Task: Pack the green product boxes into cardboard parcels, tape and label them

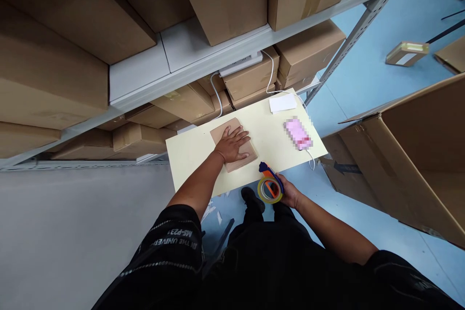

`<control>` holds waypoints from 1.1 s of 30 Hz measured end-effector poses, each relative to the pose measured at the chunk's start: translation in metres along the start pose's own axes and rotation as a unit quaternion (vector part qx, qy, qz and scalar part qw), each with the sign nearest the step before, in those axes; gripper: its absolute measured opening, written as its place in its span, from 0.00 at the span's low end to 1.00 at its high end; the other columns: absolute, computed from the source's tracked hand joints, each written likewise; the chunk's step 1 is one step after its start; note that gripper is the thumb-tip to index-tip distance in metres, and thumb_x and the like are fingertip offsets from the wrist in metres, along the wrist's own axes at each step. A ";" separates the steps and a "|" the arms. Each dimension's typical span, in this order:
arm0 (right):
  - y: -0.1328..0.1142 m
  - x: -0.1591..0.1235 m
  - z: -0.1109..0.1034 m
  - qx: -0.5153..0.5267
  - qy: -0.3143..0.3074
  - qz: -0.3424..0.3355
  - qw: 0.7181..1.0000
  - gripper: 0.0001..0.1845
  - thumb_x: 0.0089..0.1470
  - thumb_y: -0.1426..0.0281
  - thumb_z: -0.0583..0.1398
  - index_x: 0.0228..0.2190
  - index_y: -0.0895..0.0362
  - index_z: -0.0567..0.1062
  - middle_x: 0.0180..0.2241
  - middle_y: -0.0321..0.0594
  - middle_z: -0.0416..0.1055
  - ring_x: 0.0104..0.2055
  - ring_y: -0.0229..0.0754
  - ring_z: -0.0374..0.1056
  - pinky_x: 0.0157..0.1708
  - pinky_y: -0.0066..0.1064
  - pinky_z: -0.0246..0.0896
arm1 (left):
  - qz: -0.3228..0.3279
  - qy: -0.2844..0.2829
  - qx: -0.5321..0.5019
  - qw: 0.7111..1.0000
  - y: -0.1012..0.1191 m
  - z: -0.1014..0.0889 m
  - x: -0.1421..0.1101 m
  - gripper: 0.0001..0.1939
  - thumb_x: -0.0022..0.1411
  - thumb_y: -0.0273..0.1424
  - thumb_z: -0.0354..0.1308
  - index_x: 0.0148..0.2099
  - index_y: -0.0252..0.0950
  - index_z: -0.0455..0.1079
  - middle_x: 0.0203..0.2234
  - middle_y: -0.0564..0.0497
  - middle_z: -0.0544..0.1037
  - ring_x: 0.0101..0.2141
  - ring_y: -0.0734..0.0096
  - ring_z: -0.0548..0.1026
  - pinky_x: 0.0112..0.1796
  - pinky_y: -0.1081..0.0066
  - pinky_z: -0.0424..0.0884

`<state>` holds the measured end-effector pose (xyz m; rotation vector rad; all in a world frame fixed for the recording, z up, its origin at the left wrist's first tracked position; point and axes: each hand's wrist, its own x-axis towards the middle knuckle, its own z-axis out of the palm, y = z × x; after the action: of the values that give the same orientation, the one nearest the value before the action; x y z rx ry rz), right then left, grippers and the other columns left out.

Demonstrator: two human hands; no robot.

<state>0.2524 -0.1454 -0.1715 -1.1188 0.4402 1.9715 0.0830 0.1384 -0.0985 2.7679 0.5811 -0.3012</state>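
Observation:
Flat on a brown cardboard piece [220, 131], which looks like a small box or folded sheet, lies my left hand [232, 145] with its fingers spread. The cardboard rests on a pale yellow tabletop [192, 155]. At the table's front edge my right hand [288, 191] grips a blue and orange tape dispenser [271, 174] loaded with a roll of yellowish tape [261, 193]. The dispenser is held just off the edge, to the right of the cardboard. Part of its handle is hidden by my fingers.
A blurred pink phone-like item [298, 133] and a white paper stack [282, 103] lie on the table's right side, near a white cable [271, 70]. Shelving [254, 38] full of cardboard boxes stands behind. A large open carton [417, 155] is at right.

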 end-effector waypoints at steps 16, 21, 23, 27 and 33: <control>0.021 -0.001 -0.008 0.033 0.017 -0.006 0.999 0.27 0.64 0.47 0.56 0.46 0.56 0.78 0.38 0.42 0.82 0.38 0.46 0.78 0.42 0.38 0.74 | -0.138 0.033 0.016 0.990 0.033 0.014 -0.008 0.39 0.64 0.55 0.55 0.72 0.45 0.61 0.72 0.48 0.60 0.73 0.48 0.47 0.69 0.42 0.27; 0.040 -0.013 -0.019 0.033 0.010 0.023 0.999 0.28 0.64 0.46 0.56 0.44 0.58 0.79 0.37 0.44 0.82 0.39 0.47 0.78 0.45 0.39 0.74 | -0.180 0.045 0.009 0.983 0.042 0.018 -0.012 0.38 0.65 0.56 0.53 0.72 0.46 0.60 0.72 0.48 0.59 0.73 0.49 0.46 0.69 0.40 0.29; 0.047 -0.019 -0.022 0.042 0.008 0.026 0.999 0.29 0.65 0.46 0.55 0.44 0.58 0.79 0.38 0.45 0.82 0.40 0.47 0.79 0.47 0.38 0.73 | -0.196 0.051 0.008 0.979 0.045 0.019 -0.014 0.38 0.66 0.56 0.52 0.72 0.46 0.59 0.72 0.48 0.58 0.73 0.49 0.45 0.69 0.39 0.29; 0.055 -0.025 -0.021 0.055 -0.002 0.030 0.998 0.28 0.65 0.48 0.56 0.45 0.59 0.79 0.42 0.46 0.82 0.44 0.47 0.79 0.49 0.37 0.73 | -0.261 0.051 0.001 0.964 0.060 0.020 -0.012 0.38 0.67 0.56 0.50 0.73 0.47 0.58 0.73 0.49 0.56 0.74 0.48 0.43 0.69 0.37 0.32; 0.051 -0.016 -0.022 0.039 0.006 0.010 0.999 0.27 0.64 0.48 0.57 0.44 0.59 0.80 0.42 0.46 0.82 0.44 0.48 0.79 0.50 0.40 0.73 | -0.324 0.032 -0.004 0.946 0.071 0.019 -0.006 0.37 0.71 0.55 0.42 0.75 0.46 0.53 0.75 0.48 0.50 0.74 0.44 0.38 0.67 0.31 0.36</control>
<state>0.2287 -0.1985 -0.1749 -1.0818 0.5327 1.9483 0.1046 0.0678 -0.0976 2.4992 1.4983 -0.3400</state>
